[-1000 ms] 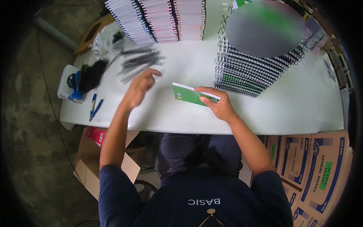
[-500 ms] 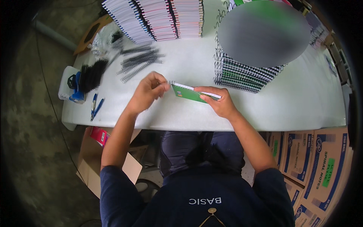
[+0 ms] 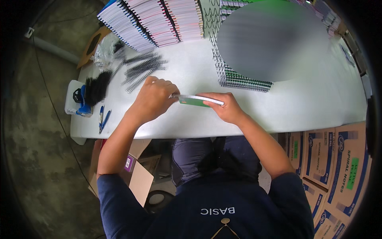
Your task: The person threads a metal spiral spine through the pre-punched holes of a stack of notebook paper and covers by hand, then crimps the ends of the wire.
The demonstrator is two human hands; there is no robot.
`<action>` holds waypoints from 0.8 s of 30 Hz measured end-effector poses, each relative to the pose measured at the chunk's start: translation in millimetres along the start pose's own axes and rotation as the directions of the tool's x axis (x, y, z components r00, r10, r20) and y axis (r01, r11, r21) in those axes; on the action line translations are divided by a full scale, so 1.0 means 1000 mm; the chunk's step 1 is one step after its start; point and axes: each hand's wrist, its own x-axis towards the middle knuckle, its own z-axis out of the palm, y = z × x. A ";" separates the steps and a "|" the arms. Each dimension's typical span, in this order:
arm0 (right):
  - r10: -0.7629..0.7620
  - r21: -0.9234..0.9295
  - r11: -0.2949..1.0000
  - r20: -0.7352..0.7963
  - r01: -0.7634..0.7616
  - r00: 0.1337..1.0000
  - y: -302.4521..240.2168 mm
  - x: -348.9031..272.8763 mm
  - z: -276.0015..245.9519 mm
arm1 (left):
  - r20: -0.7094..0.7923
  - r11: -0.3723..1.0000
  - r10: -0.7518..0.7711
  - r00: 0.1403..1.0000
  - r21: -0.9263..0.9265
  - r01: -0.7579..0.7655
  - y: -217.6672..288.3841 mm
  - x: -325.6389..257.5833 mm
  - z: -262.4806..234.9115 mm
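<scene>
The person holds a green-covered notebook (image 3: 197, 100) just above the white table (image 3: 310, 107), near its front edge. The right hand (image 3: 227, 108) clamps its right end; the left hand (image 3: 154, 97) pinches closed at the left edge, likely on a coil I can't make out. Loose black spiral coils (image 3: 143, 68) lie at eleven o'clock. Keeping the punched edge level should help threading.

Cardboard boxes (image 3: 330, 159) stacked on floor at right, below bench (image 3: 302, 107) edge: brown, blue print, green rectangular labels (image 3: 351, 173). Open brown carton (image 3: 137, 175) under bench at left, small purple label (image 3: 128, 163) on flap. No screens, no signs.
</scene>
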 end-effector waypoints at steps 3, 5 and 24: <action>-0.117 -0.050 0.992 -0.038 0.115 0.992 0.000 -0.003 0.002 | 0.029 0.989 -0.089 0.996 0.120 0.085 0.013 0.004 -0.003; -0.116 -0.054 0.992 -0.057 0.113 0.992 -0.002 -0.006 0.000 | -0.389 0.977 -0.003 0.921 0.197 0.086 0.024 -0.005 0.021; -0.334 -0.187 0.928 -0.024 0.324 0.942 -0.031 -0.051 0.073 | -0.772 0.955 -0.152 0.618 0.046 0.292 0.002 -0.095 0.085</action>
